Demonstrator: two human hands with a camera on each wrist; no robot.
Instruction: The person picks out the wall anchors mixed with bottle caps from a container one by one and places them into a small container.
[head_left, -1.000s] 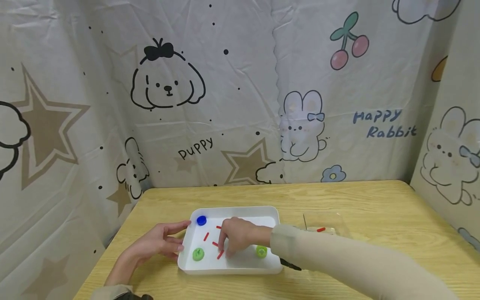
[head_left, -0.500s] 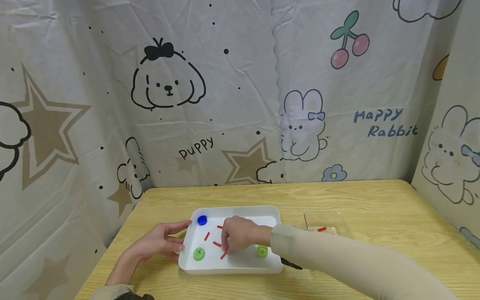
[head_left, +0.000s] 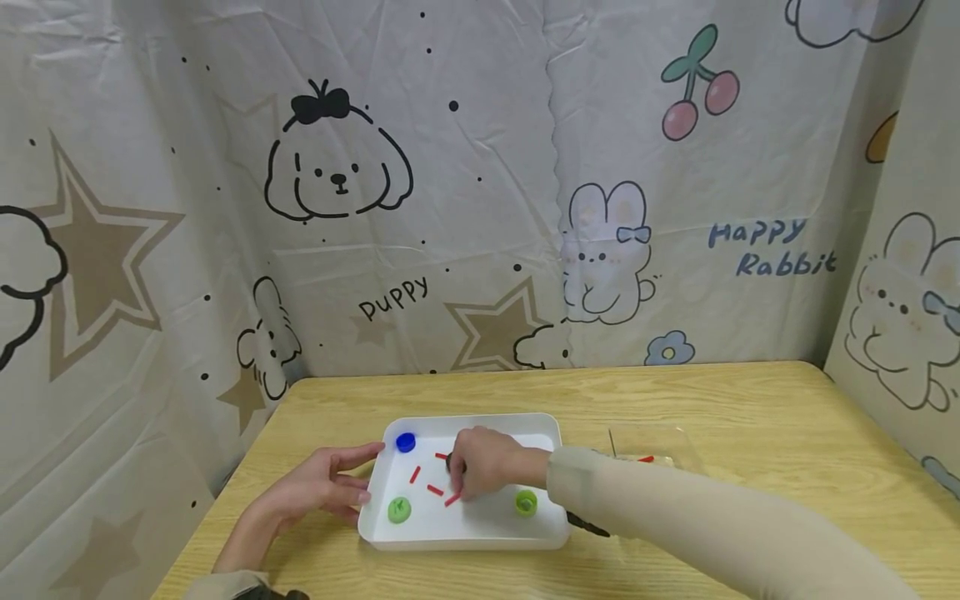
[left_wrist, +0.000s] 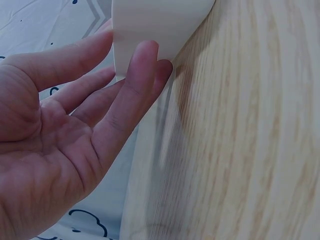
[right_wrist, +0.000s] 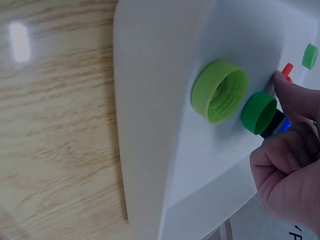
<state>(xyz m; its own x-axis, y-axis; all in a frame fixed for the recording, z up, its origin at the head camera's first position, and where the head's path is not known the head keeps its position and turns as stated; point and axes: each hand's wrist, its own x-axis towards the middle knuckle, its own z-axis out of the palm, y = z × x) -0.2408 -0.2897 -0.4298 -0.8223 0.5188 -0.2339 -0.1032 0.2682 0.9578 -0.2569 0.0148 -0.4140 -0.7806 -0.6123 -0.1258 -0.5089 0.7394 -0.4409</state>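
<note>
My left hand (head_left: pixel 318 483) rests its fingertips against the left side of the white tray (head_left: pixel 465 545); the left wrist view shows its long fingers (left_wrist: pixel 116 117) at the tray wall. My right hand (head_left: pixel 483 462) reaches into the tray and pinches a red stick (head_left: pixel 452 500) between thumb and fingertips, with part of the stick hidden. Other red sticks (head_left: pixel 415 474) lie on the tray floor to its left. A light green cap (right_wrist: pixel 220 92) and a dark green cap (right_wrist: pixel 259 113) are close beside this hand in the right wrist view.
In the tray also lie a blue cap (head_left: pixel 406 442) and a green cap (head_left: pixel 399 510) at the left, and a black piece (head_left: pixel 450 462) partly behind the right hand. A clear box (head_left: pixel 660 439) with a red stick (head_left: pixel 646 459) stands right of the tray, partly behind the sleeve.
The right hand has moved slightly back and up, the pinched red stick shifting with it. A black piece now shows beside its knuckles. The left hand keeps its place at the tray.
</note>
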